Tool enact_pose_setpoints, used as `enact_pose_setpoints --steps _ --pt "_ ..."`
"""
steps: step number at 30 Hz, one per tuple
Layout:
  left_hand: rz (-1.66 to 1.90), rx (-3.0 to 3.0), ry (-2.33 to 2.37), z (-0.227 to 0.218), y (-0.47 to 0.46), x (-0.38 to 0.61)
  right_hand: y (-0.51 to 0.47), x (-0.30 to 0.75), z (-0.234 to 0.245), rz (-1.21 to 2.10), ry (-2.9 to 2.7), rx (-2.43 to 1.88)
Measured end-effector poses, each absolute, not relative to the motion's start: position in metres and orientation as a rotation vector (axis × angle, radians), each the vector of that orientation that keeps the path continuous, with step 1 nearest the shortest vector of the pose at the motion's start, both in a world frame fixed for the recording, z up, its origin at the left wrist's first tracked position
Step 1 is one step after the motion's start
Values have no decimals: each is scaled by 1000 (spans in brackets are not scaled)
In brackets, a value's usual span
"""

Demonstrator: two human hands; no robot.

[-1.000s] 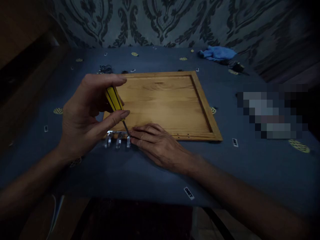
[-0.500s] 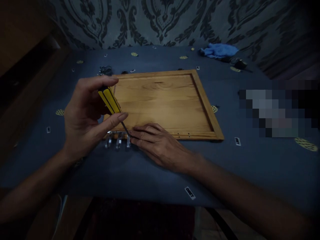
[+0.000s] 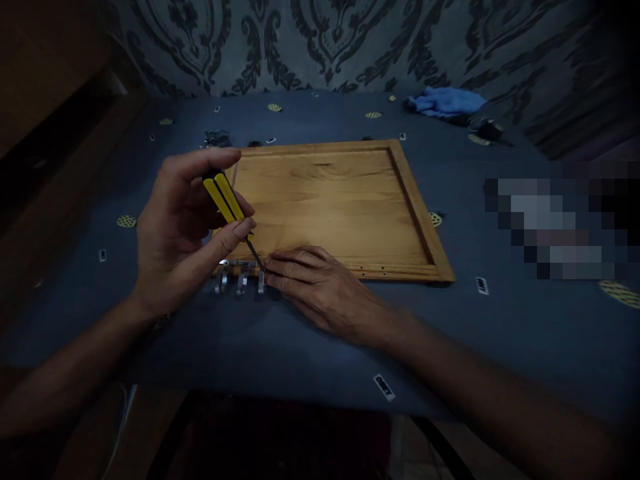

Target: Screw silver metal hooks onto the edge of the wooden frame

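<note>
My left hand [image 3: 183, 230] is closed round a screwdriver with a yellow and black handle [image 3: 226, 197], thumb and fingers pinching it. Its thin shaft slants down to the right end of a metal hook rack [image 3: 241, 275] with three hooks, which lies on the near edge of a wooden framed board [image 3: 330, 207]. My right hand [image 3: 320, 290] lies flat with its fingers stretched out, the fingertips pressing beside the rack's right end and the screwdriver tip.
The board rests on a table under a dark blue cloth [image 3: 280, 333]. A light blue rag [image 3: 447, 102] and a small dark object [image 3: 487, 128] lie at the far right. Small metal parts [image 3: 216, 138] sit beyond the board's far left corner. A patterned wall stands behind.
My left hand has turned the screwdriver handle slightly, its fingers shifting round it. My right hand and the hook rack have stayed in place; the view drifted a little.
</note>
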State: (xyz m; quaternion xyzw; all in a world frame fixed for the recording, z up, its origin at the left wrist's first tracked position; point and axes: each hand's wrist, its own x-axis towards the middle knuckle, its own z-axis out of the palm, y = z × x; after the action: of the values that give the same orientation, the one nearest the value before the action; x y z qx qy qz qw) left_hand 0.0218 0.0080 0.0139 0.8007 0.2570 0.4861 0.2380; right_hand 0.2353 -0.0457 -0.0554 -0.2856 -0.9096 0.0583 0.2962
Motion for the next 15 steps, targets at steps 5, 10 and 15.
enact_pose_setpoints --steps 5,10,15 --pt "1314 2233 763 15 5 21 -45 237 -55 179 -2396 -762" --pt "1193 2118 884 19 -4 21 -46 238 -55 278 -2378 -771" --pt "1158 2131 908 18 -5 20 -46 234 -54 423 -2205 -798"
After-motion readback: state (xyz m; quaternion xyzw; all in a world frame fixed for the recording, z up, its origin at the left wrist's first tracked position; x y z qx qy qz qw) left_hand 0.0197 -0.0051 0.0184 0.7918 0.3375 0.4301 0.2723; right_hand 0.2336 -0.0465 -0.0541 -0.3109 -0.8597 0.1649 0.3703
